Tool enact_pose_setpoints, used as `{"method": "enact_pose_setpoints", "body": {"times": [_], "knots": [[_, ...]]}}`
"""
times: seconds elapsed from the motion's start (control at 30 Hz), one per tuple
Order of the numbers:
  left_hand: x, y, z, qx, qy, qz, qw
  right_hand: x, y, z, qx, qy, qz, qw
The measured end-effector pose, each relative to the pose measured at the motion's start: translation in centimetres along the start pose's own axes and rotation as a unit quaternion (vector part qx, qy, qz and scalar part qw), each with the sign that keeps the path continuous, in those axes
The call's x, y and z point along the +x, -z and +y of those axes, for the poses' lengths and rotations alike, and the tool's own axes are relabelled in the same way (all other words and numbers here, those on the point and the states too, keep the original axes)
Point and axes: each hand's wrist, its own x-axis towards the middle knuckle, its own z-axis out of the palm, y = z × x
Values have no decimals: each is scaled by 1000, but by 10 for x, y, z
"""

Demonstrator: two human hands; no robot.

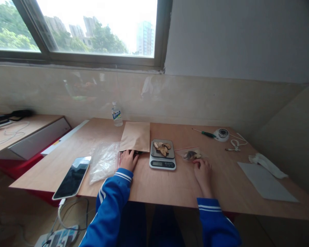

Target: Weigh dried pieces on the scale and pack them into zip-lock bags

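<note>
My left hand (129,159) rests at the open mouth of a flat brown paper bag (135,136), its fingertips under the bag's edge. My right hand (203,168) lies on the wooden table (170,185) with fingers curled, touching the near edge of a small clear plastic bag (191,154) that holds dark dried pieces. Between the hands stands a small digital kitchen scale (162,154) with several dried slices (162,147) on its pan. Both sleeves are blue with white stripes.
A pile of clear plastic bags (103,161) and a phone (72,176) lie at left. At the back stands a small bottle (116,115). A screwdriver (204,133), a round white object (221,134), a grey sheet (265,181) and a white cloth (266,164) lie at right.
</note>
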Motion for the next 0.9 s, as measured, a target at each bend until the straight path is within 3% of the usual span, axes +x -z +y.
{"method": "enact_pose_setpoints", "body": {"times": [0.27, 0.47, 0.7, 0.9], "knots": [[-22, 8, 0, -109, -8, 14, 994, 0, 0, -1, 5, 3, 2, 1000], [-35, 13, 12, -254, -7, 25, 967, 0, -3, 2, 3, 2, 4, 1000], [-12, 17, 57, -314, -113, -10, 943, 0, -4, 3, 2, 1, 6, 1000], [8, 7, 86, -286, -128, -10, 950, 0, -2, 1, 1, -4, 4, 1000]]}}
